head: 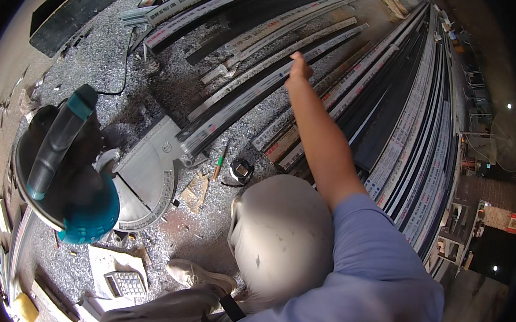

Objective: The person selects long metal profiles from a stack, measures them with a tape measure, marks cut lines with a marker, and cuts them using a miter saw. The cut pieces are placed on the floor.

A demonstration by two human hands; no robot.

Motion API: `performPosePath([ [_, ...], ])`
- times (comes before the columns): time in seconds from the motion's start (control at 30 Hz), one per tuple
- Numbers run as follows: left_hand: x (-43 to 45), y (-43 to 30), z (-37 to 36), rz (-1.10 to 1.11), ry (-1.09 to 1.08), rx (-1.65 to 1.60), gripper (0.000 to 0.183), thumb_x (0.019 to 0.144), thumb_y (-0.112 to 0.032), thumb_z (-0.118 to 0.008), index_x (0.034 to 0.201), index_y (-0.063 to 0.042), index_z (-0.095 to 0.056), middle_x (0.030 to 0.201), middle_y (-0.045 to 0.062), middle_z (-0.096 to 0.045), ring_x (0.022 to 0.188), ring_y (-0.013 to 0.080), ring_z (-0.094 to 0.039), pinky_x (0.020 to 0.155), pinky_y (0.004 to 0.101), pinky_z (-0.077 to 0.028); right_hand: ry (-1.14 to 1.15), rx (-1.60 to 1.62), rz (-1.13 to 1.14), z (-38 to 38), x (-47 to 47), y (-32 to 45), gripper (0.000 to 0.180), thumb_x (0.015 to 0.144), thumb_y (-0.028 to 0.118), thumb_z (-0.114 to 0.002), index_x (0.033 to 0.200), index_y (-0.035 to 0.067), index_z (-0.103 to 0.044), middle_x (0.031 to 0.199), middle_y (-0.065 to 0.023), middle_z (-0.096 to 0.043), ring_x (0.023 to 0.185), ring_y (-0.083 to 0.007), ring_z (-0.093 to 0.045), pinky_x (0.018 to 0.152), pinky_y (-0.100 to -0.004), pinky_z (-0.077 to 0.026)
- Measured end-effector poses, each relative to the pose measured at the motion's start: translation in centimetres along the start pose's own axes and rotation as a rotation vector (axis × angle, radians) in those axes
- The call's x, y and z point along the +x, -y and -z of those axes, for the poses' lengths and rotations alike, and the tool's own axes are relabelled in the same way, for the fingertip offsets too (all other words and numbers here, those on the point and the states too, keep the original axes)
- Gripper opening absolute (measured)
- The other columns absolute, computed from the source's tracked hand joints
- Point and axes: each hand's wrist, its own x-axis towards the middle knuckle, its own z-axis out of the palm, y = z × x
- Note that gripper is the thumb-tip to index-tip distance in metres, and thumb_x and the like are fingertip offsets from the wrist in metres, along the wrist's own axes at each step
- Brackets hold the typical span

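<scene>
My right arm stretches up the picture, and my right hand (299,70) grips a long metal profile (240,104) partway along it. Some of the fingers are hidden. The profile's near end meets the silver base (147,160) of a mitre saw. The saw's teal motor housing (90,210) and its dark handle (61,144) are at left; the blade is hard to make out. My left hand is out of view. Between the saw and my bent knee (283,237) lie a tape measure (241,171) and a green-and-brown pen or pencil (219,162).
Metal shavings (84,44) cover much of the floor. Long labelled profiles (406,146) lie stacked at right, with others (216,1) at the top. A calculator (126,284) rests on paper (102,262) near my shoe (202,275). A black cord (125,76) trails behind the saw.
</scene>
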Motion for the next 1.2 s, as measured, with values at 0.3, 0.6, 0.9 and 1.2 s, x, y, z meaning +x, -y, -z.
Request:
performPosePath([
  [0.3,1.2,-0.1,-1.0,-0.007,0.028,0.028,0.053,0.099,-0.045,-0.058,0.138,-0.008,-0.060,0.154,0.028,-0.037,0.140,0.0467,-0.037,0.111,0.0661,-0.029,-0.089,-0.222,-0.013,2.3,9.9,4.5,0.077,0.077,0.016,-0.073,0.145,-0.005,-0.041,0.149,-0.0232,-0.045,0.134,-0.0411,-0.047,0.107,-0.0518,-0.044],
  [0.6,2.3,-1.5,-1.0,0.014,0.067,0.088,0.053,0.099,-0.045,-0.058,0.137,-0.009,-0.061,0.153,0.028,-0.038,0.139,0.0468,-0.037,0.111,0.0658,-0.030,-0.095,-0.586,-0.007,1.9,14.5,3.6,0.056,0.095,0.019,-0.063,0.143,-0.003,-0.047,0.145,-0.0223,-0.050,0.121,-0.0364,-0.059,0.095,-0.0502,-0.054],
  [0.9,3.8,-1.4,-2.2,-0.022,0.098,0.073,0.053,0.099,-0.046,-0.058,0.137,-0.009,-0.061,0.153,0.027,-0.039,0.139,0.0469,-0.038,0.111,0.0656,-0.030,-0.122,-1.249,0.863,1.7,14.2,-0.3,0.074,0.075,0.025,-0.070,0.140,-0.005,-0.051,0.148,-0.0343,-0.040,0.139,-0.0461,-0.039,0.120,-0.0461,-0.030],
  [1.2,2.6,-0.5,-2.1,-0.136,0.064,0.038,0.053,0.099,-0.047,-0.058,0.136,-0.009,-0.062,0.153,0.027,-0.040,0.138,0.0471,-0.039,0.111,0.0653,-0.031,0.452,-0.567,0.557,6.6,-4.8,-1.2,0.032,0.099,0.031,-0.065,0.111,0.001,-0.068,0.126,-0.0173,-0.064,0.120,-0.0301,-0.060,0.104,-0.0467,-0.047],
])
